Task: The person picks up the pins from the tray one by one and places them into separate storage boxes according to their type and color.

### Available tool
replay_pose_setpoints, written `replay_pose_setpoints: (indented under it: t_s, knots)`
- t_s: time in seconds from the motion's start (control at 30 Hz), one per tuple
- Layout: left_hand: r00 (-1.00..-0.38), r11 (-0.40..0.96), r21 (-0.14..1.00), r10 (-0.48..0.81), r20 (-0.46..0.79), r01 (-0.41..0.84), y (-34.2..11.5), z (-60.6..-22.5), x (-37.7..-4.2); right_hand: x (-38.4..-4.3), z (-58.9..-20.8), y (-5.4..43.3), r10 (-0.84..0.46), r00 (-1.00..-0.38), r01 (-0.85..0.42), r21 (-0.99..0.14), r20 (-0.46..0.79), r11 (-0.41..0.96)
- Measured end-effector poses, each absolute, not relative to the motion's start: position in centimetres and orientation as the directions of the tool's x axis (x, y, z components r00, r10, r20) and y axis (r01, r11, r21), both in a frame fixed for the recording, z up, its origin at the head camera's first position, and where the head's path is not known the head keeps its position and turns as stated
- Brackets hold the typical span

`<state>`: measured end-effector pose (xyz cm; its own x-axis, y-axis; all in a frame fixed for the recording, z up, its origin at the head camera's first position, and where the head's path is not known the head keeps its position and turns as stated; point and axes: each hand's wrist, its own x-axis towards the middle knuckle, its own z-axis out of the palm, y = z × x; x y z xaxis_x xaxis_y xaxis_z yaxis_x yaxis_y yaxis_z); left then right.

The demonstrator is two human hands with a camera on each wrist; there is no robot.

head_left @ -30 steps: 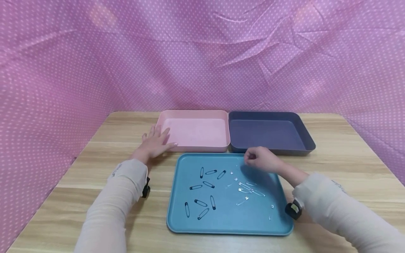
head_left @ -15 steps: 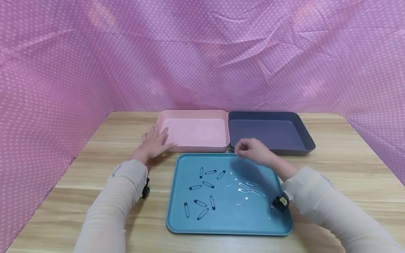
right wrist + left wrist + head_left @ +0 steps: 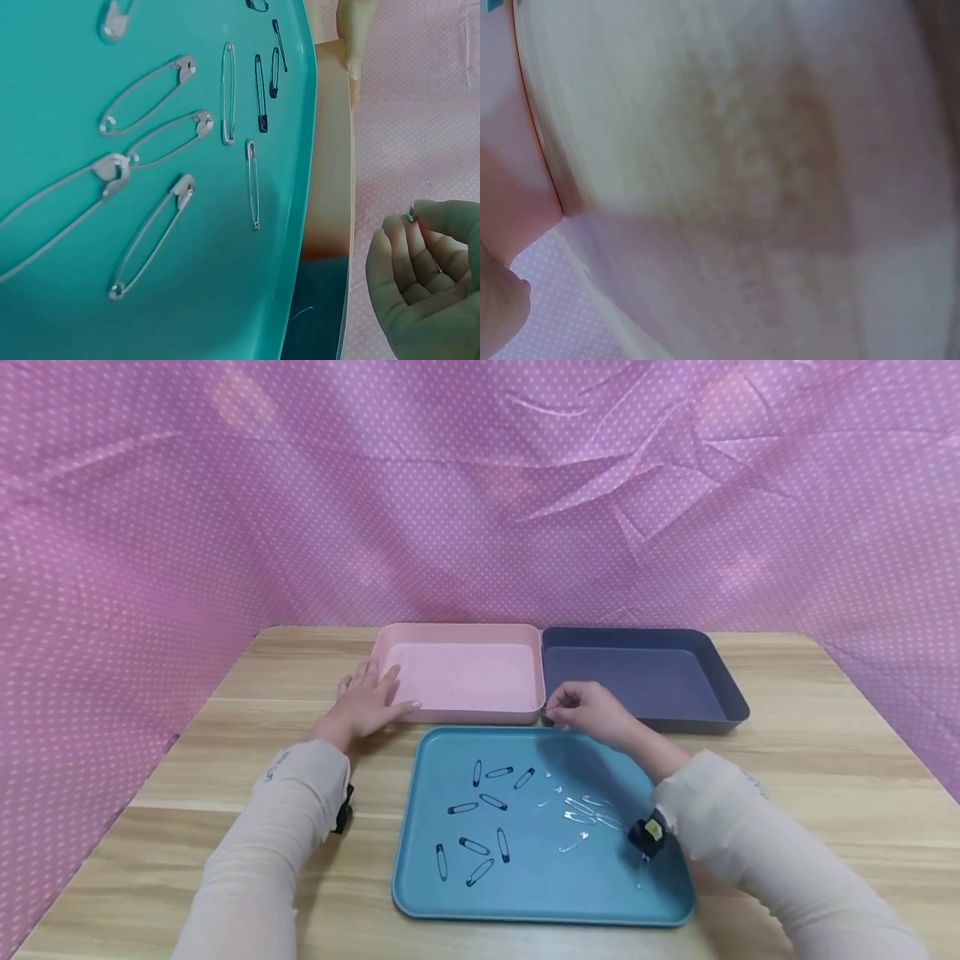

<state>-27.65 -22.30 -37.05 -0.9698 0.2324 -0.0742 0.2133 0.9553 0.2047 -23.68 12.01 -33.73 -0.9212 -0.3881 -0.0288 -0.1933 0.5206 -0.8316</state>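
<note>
The right hand (image 3: 596,714) has its grip closed in a pinch on a metal pin (image 3: 412,216), above the blue tray's (image 3: 540,902) far edge. On that tray, silver pins (image 3: 184,191) lie toward its right and black pins (image 3: 262,122) toward its left. Past its far left corner, the left hand (image 3: 363,704), fingers spread, touches the pink tray (image 3: 480,716). The navy tray (image 3: 637,668) sits beyond the blue tray's right half on the counter (image 3: 795,727).

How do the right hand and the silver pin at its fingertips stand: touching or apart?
Touching. The right wrist view shows it: the right hand pinches the silver pin between its fingertips, with no gap.
</note>
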Motion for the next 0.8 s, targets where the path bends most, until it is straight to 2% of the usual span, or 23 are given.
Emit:
replay_pose_setpoints:
  t_s: [0.57, 0.8]
  knots:
    - [-0.971, 0.964, 0.163, 0.225, -0.086, 0.209, -22.1, -37.5, -27.9, -26.0, -34.1, 10.0, -0.322, -0.946, -0.124, -0.864, -0.047, 0.489]
    - [-0.969, 0.966, 0.150, 0.228, -0.100, 0.212, -22.3, -37.3, -27.9, -27.3, -34.6, 8.9, -0.294, -0.955, -0.096, -0.895, -0.041, 0.436]
